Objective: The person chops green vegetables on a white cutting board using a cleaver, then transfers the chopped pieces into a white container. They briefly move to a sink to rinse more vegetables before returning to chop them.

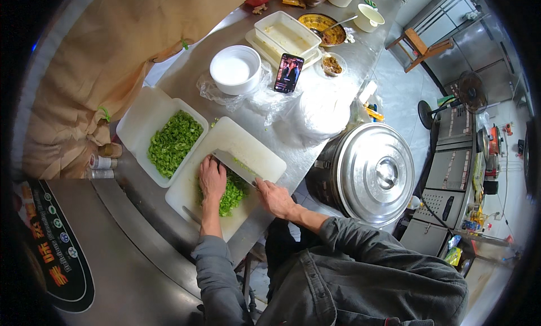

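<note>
My right hand [274, 197] grips a cleaver [237, 165] by its handle. The broad blade lies across the white cutting board [258, 150], with green bits stuck to its face. Close by the blade's far end, my left hand [212, 178] presses down; whether its fingertips touch the steel or greens under it is hidden. Chopped leafy greens [232, 195] lie on the board between my two hands. Left of the board stands a white rectangular plastic tub [203, 129] holding a heap of chopped greens [175, 142].
Beyond the board are stacked white bowls [235, 68], a lit phone [289, 73] and plastic-wrapped items [323, 112]. A large lidded steel pot [374, 174] stands by the table's right edge. Brown cloth [114, 43] hangs at the upper left, near small jars [101, 161].
</note>
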Available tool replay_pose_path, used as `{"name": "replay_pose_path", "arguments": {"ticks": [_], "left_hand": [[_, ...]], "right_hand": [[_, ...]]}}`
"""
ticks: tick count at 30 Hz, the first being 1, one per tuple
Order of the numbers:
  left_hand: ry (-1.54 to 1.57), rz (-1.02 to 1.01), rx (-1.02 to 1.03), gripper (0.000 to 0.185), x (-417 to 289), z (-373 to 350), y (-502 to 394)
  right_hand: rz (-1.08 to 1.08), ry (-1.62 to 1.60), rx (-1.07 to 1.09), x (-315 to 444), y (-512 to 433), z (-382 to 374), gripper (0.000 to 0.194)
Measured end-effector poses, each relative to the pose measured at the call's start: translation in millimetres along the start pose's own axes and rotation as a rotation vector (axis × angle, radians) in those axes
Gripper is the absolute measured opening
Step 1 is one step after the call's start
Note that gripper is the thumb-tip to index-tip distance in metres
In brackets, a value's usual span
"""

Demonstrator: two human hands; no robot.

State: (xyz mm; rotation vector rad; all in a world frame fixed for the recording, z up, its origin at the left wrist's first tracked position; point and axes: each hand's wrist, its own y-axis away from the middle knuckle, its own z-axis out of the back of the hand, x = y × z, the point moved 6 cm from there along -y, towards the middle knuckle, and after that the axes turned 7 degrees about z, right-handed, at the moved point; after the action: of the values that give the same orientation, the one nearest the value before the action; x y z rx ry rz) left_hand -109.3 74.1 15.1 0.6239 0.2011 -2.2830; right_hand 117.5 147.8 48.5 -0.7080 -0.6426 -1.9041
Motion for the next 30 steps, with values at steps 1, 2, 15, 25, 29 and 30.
{"name": "replay_pose_path", "arguments": {"ticks": [1, 2, 15, 25, 29, 30], "left_hand": [[0.020, -0.012, 0.007, 0.042, -1, 0, 3], [0.018, -0.042, -0.010, 0.041, -3, 2, 6], [-0.169, 0.092, 0.038, 0.084, -1, -8, 9], [-0.079, 0.049, -0.168, 0.096, -36, 2, 32], [-0.065, 0.141, -0.321, 0.086, -48, -4, 31], [-0.041, 0.186, -0.341, 0.081, -48, -7, 30]], "right_hand": [[-0.001, -0.054, -0.002, 0, 2, -1, 0.049], [0.006, -0.102, -0.019, -1, 5, -1, 0.048], [-0.294, -0.101, -0.187, -77, 32, -10, 0.037], [-0.153, -0.094, -0.204, -31, 12, -38, 0.021], [-0.096, -0.169, -0.231, -21, 5, -44, 0.016], [-0.117, -0.183, -0.195, -20, 4, -49, 0.016]]}}
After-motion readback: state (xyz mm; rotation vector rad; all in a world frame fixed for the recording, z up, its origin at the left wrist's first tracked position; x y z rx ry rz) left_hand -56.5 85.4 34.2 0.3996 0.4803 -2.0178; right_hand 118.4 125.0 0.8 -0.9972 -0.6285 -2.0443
